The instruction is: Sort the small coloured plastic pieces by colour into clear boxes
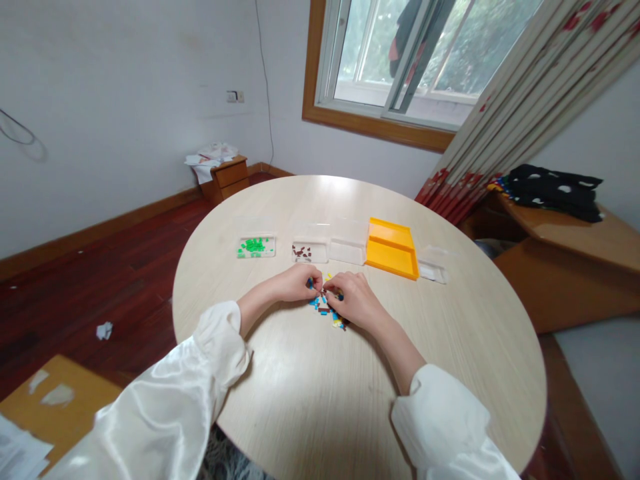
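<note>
Both my hands rest on the round pale wooden table [310, 393], over a small heap of tiny coloured pieces [325, 308], mostly blue with some yellow. My left hand [295, 283] has its fingers curled and pinched at the heap's left side. My right hand [353, 300] is also curled, fingertips meeting the left hand's at the pile. What each pinch holds is too small to make out. Beyond the hands stands a row of boxes: a clear one with green pieces [256, 247], a clear one with brown pieces [304, 251], an empty clear one [347, 252], and a yellow tray [393, 248].
Another clear lid or box [433, 271] lies right of the yellow tray. Off the table: a small wooden cabinet with papers [227, 175] by the wall, a window and curtain [505, 107] behind, a wooden bench with dark clothes [555, 190] to the right, a cardboard box [45, 400] lower left.
</note>
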### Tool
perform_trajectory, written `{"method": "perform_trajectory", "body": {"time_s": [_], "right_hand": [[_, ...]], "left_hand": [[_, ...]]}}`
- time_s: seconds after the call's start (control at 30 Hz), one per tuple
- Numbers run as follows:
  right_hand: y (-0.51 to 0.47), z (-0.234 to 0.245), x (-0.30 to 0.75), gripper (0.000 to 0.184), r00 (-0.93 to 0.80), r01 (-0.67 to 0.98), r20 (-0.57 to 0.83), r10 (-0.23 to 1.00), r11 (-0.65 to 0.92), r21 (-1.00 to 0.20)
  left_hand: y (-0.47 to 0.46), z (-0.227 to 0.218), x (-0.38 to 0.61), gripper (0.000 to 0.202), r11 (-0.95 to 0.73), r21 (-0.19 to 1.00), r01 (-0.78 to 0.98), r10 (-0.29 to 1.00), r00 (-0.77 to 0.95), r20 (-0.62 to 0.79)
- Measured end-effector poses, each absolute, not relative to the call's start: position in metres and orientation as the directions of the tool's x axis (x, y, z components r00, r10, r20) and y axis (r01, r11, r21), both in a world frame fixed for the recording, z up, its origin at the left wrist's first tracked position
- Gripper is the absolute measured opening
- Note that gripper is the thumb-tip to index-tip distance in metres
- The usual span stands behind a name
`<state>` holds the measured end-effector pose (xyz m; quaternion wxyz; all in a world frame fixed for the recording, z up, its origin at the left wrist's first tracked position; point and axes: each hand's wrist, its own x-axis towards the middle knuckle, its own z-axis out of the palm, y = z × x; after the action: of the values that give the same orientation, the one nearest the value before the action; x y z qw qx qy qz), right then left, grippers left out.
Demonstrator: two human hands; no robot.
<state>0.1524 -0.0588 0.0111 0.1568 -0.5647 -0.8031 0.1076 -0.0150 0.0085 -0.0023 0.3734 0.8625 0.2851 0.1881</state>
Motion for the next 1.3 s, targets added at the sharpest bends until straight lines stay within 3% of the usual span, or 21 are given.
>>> {"method": "perform_trajectory", "body": {"time_s": [0.3, 0.83, 1.03, 1.3], "right_hand": [[-0.058, 0.011, 0.156, 0.031, -0.314, 0.882, 0.11, 0.943, 0.332, -0.334], [-0.056, 0.006, 0.156, 0.011, -0.315, 0.852, 0.143, 0.938, 0.345, -0.394], [-0.055, 0.001, 0.155, 0.005, -0.301, 0.847, 0.163, 0.94, 0.342, -0.407], [-0.056, 0.0, 0.155, 0.008, -0.293, 0.856, 0.211, 0.933, 0.354, -0.376]], "left_hand": [[0.005, -0.001, -0.013, 0.013, -0.575, 0.727, 0.375, 0.636, 0.764, 0.109], [0.007, 0.001, -0.013, 0.015, -0.621, 0.662, 0.42, 0.626, 0.774, 0.096], [0.006, 0.001, -0.013, 0.011, -0.687, 0.613, 0.389, 0.597, 0.783, 0.173], [0.003, 0.007, -0.011, 0.016, -0.549, 0.714, 0.435, 0.718, 0.682, 0.137]]}}
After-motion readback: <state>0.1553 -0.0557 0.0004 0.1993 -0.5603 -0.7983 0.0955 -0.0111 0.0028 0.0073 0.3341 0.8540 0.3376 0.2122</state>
